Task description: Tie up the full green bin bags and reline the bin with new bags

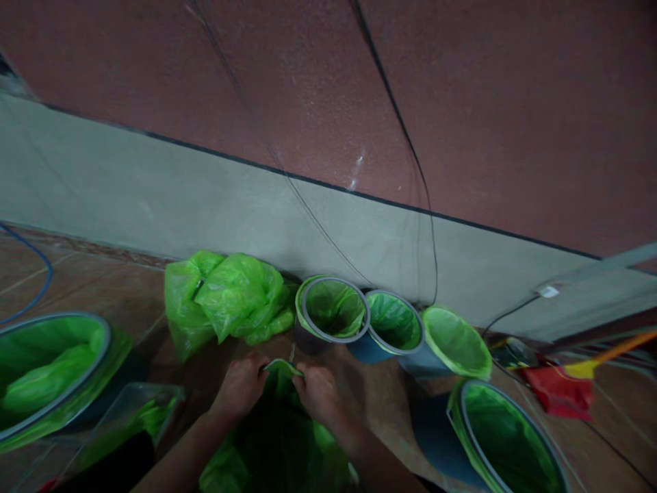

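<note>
My left hand and my right hand are both closed on the top edge of a green plastic bag, pinching it between them. That bag hangs over a dark bin right below me, which is mostly in shadow. A pile of crumpled green bags lies on the floor just beyond my left hand.
Three small bins lined with green bags stand in a row by the wall. A larger lined bin is at the right, another at the left. Cables hang down the wall. A red and yellow tool lies far right.
</note>
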Tool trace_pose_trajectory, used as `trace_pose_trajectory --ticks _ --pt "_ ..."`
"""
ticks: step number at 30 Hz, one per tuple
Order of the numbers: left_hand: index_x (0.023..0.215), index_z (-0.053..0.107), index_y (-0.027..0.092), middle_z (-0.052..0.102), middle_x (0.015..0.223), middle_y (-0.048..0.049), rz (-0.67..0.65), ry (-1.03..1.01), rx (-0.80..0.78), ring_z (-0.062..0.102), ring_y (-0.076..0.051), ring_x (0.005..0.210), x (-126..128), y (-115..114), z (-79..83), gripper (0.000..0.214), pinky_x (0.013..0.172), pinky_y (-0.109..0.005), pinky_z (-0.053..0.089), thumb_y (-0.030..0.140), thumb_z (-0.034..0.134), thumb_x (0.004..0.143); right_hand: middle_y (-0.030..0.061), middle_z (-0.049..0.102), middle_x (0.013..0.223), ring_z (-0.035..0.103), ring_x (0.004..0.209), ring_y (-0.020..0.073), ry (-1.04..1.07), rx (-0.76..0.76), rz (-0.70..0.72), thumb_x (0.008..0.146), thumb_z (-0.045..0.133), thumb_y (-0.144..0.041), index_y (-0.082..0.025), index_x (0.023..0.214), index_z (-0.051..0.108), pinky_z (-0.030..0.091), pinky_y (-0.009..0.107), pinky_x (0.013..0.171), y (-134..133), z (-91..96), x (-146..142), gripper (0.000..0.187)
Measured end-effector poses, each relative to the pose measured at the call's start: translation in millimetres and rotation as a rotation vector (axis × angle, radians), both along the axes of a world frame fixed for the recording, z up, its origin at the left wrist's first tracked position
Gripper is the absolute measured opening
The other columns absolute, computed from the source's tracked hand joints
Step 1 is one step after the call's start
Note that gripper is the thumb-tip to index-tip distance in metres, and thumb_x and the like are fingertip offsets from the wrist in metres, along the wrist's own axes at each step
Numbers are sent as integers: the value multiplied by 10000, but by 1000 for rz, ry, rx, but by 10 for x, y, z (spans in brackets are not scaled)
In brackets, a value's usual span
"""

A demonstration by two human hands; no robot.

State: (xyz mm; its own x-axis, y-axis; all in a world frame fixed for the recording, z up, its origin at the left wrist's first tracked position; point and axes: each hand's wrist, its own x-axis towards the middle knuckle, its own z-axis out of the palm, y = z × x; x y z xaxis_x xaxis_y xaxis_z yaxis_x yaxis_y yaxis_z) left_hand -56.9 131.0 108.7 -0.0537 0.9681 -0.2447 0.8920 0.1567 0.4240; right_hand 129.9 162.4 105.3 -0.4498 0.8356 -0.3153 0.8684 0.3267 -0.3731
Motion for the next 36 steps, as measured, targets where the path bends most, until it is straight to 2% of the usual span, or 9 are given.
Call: trace_pose_trajectory --ticks 5,10,14,19,26,32,36 --pt "1006 749 215 765 1048 -77 -3 4 -9 716 -209 986 -4 -1 -33 262 909 -304 482 154 509 921 94 768 1058 711 1070 247 19 5 -22 998 446 -273 -208 1106 690 465 324 905 -4 11 -12 275" --pt "1149 721 205 736 1190 -100 43 37 -19 716 -216 1051 -23 -2 -109 308 943 -314 488 149 549 899 82 772 1031 715 1030 227 -3 35 -23 1009 455 -279 -213 1069 697 457 303 876 -3 -22 12 258" --pt "1279 661 177 698 1288 -127 65 86 -73 694 -237 1133 -13 11 -81 421 1006 -347 480 120 567 873 73 777 1019 717 994 199 -22 -2 -20 1010 461 -267 -212 1037 707 452 279 829 4 8 18 253" --pt "1396 568 134 636 1395 -158 89 127 -111 613 -277 1281 -48 11 -17 511 1070 -419 456 153 559 886 70 776 1013 715 991 208 -30 6 -21 1005 456 -229 -206 1014 715 447 287 819 10 20 38 260" --pt "1502 458 130 568 1481 -205 83 173 -208 606 -319 1301 -20 -39 -72 653 1069 -502 472 162 575 860 70 780 1014 713 978 197 -22 15 -31 995 466 -212 -203 1001 734 439 275 808 89 -42 37 268" --pt "1403 571 109 674 1346 -212 54 188 -174 636 -307 1265 -79 -75 -151 517 1052 -447 485 149 510 891 89 780 1035 709 972 194 -36 27 -51 1007 463 -254 -192 980 745 439 271 815 156 21 17 290" --pt "1153 717 165 771 1132 -149 61 173 -184 706 -269 1115 -206 -59 -155 336 948 -357 510 212 470 931 99 785 1040 716 954 185 -47 -13 -76 1021 448 -258 -178 999 760 449 262 806 169 1 50 322"
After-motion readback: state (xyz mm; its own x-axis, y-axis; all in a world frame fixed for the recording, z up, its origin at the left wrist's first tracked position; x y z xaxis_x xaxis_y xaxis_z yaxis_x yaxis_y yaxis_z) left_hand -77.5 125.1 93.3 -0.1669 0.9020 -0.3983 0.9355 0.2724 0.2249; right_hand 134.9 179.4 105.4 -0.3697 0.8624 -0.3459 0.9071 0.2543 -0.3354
